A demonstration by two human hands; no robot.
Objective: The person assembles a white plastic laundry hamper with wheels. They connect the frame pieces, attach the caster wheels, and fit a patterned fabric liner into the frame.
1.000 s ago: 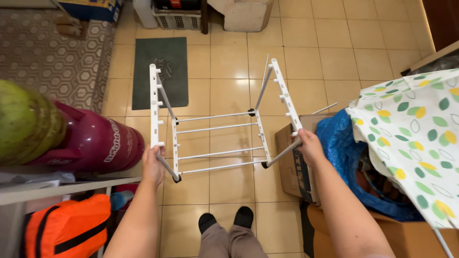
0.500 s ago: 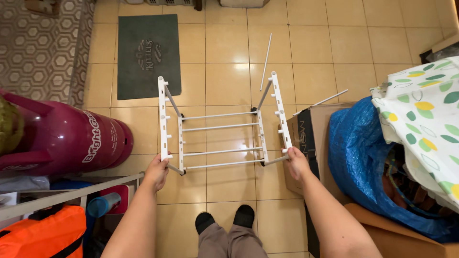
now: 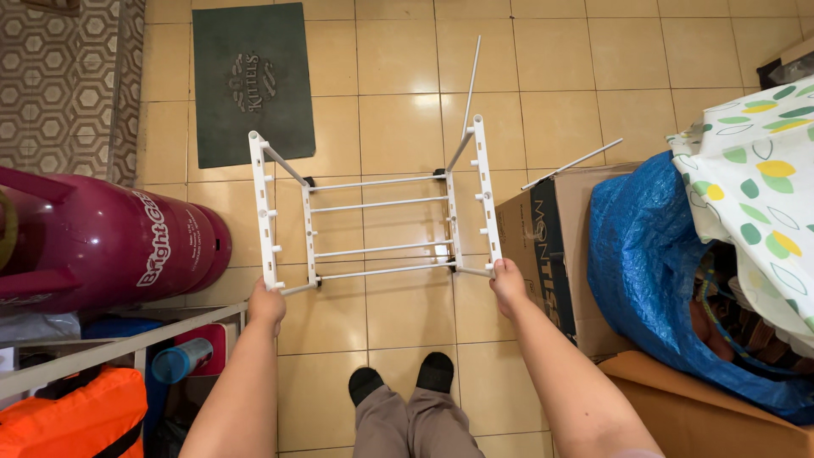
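- Centre of the frame: a white metal rack frame with thin horizontal rungs stands above the beige tiled floor, gripped at both near corners.
- The left hand is clamped round the bottom end of the left side rail, lower left of centre, fingers curled shut on it.
- The right hand is closed on the bottom end of the right side rail, lower right of centre (the two hands sit well apart, the full width of the rack between them).
- Just beyond the rack's right rail, a thin white rod pokes up toward the top of the frame.
- At the left edge, a magenta gas cylinder lies near the rack's left rail.
- Upper left: a dark green doormat, flat on the tiles.
- Right of the rack, a brown cardboard box stands just beside the right hand, with a blue plastic bag behind it.
- Bottom centre, two feet in black socks on the tiles.
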